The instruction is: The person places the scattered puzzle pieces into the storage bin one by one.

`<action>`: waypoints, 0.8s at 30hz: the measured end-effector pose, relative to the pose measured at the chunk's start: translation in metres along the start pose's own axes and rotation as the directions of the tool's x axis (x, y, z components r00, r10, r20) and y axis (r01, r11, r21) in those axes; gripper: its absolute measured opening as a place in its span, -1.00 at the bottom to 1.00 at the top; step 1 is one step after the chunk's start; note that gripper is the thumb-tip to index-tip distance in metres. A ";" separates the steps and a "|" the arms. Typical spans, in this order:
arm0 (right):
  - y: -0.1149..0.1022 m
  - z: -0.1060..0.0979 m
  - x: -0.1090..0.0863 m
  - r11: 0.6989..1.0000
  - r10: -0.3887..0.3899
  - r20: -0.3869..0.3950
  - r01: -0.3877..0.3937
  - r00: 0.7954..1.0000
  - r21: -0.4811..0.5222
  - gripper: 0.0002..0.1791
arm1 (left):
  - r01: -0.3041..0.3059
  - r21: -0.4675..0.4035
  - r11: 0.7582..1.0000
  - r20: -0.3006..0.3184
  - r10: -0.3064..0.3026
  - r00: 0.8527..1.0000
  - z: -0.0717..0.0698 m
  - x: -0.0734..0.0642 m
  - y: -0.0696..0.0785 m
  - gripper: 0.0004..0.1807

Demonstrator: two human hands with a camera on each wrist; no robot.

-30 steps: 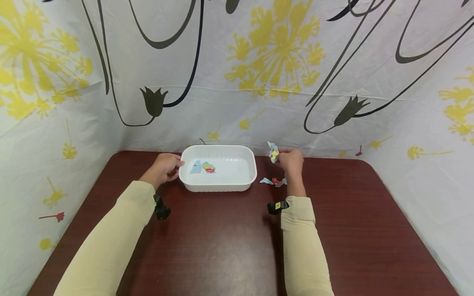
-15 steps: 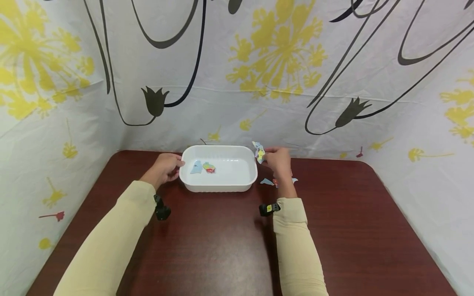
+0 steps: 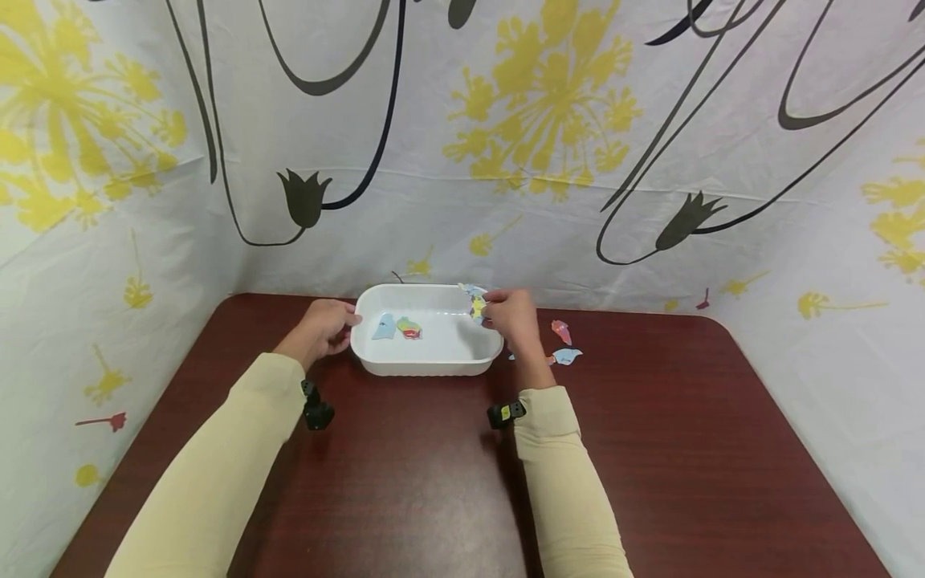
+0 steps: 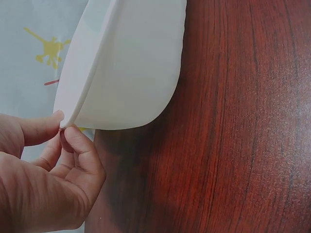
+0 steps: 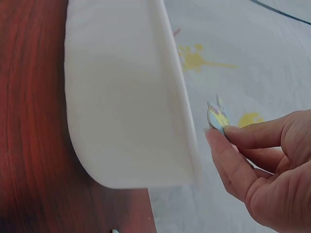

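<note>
A white plastic tub (image 3: 433,368) sits at the back of the table. My left hand (image 3: 321,325) grips its left end; in the left wrist view, thumb and fingers (image 4: 85,150) pinch the rim (image 4: 92,68). Over the tub's right end, my right hand (image 3: 515,319) holds a thin, irregular multicoloured puzzle piece (image 3: 478,307). The right wrist view shows that piece (image 5: 217,118) between thumb and fingertips, above rim height. Inside the tub lie a light blue piece (image 3: 385,326) and a green, yellow and red one (image 3: 409,327).
Right of the tub, a red-pink piece (image 3: 560,331) and a light blue piece (image 3: 567,356) lie on the dark reddish table (image 3: 405,482). Others there are partly hidden by the right wrist. A patterned white cloth (image 3: 405,217) hangs behind the table.
My right hand has moved left with the puzzle piece, from beside the tub to over its right end, uncovering pieces on the table. My left hand has kept its grip on the rim.
</note>
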State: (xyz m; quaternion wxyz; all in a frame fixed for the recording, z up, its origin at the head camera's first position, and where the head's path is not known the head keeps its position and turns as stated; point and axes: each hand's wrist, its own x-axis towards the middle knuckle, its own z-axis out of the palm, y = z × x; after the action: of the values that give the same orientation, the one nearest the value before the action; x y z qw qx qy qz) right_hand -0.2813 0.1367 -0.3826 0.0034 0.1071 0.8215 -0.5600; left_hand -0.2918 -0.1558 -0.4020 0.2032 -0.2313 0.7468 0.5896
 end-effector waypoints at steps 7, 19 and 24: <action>0.001 0.015 0.002 0.999 -0.037 0.064 0.036 0.997 0.022 -0.74 | -0.001 0.011 1.000 0.001 0.001 1.000 -0.001 0.001 -0.001 -0.63; 0.008 0.041 0.005 1.000 -0.002 0.118 0.005 0.993 -0.025 -0.70 | 0.005 0.009 1.000 0.000 -0.005 1.000 -0.002 0.002 -0.002 -0.63; 0.009 0.049 0.006 0.997 0.029 0.132 -0.018 0.991 -0.081 -0.69 | 0.010 0.006 1.000 -0.005 -0.010 1.000 -0.001 0.001 -0.001 -0.61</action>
State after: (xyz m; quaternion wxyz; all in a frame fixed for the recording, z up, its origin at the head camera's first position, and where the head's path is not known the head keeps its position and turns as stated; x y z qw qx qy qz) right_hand -0.2910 0.0956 -0.4096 0.0690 0.0788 0.8397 -0.5329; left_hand -0.2925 -0.1572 -0.4031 0.2050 -0.2360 0.7478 0.5857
